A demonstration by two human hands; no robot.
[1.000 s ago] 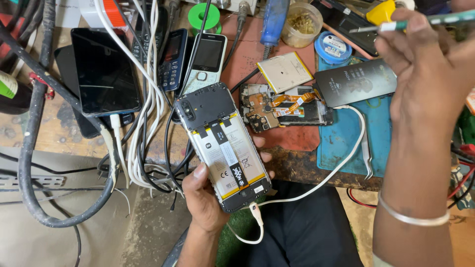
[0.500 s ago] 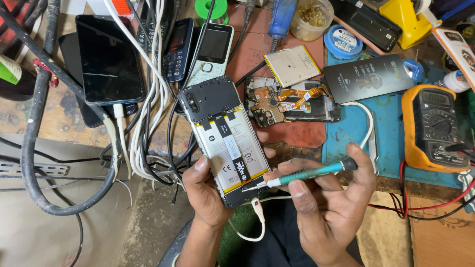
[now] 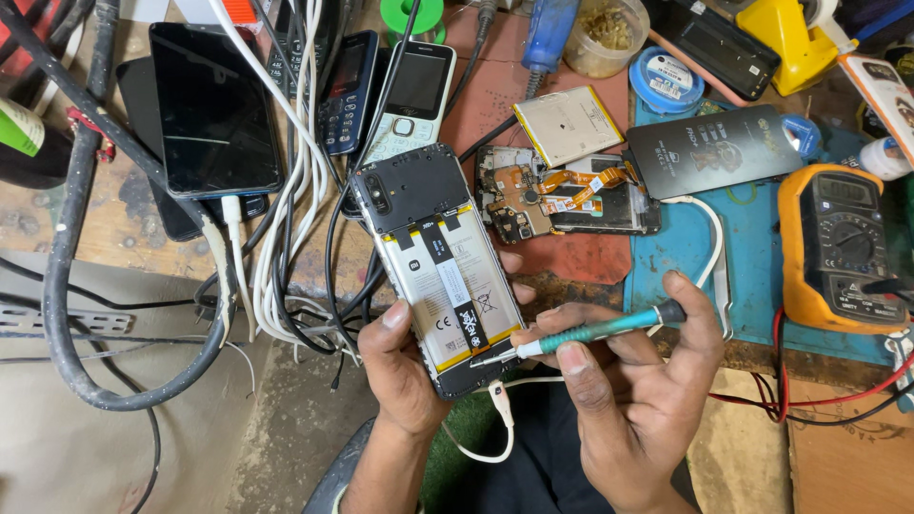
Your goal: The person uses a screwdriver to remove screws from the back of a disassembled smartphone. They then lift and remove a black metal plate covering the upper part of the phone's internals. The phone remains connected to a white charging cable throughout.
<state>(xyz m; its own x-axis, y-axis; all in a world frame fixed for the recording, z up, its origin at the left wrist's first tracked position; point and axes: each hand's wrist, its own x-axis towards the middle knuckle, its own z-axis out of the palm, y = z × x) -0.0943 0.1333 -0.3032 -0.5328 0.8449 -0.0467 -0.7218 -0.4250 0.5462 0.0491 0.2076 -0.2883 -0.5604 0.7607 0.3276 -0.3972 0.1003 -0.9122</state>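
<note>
My left hand [image 3: 405,366] grips an opened smartphone [image 3: 438,266] from below; its back cover is off and a white battery with a black flex strip shows. A white cable [image 3: 500,419] is plugged into its bottom end. My right hand [image 3: 633,390] holds a thin teal-handled screwdriver [image 3: 595,333] like a pen, its metal tip touching the phone's lower right corner near the battery's yellow edge.
A dismantled phone board with orange flex [image 3: 562,195], a loose battery [image 3: 568,124] and a dark back cover [image 3: 714,152] lie on the workbench. A yellow multimeter [image 3: 838,247] sits right. Black smartphone [image 3: 214,109], keypad phones [image 3: 409,95] and tangled cables [image 3: 276,266] crowd the left.
My right hand came down from the upper right with the screwdriver and brought its tip onto the phone's lower corner. The phone stays in my left hand.
</note>
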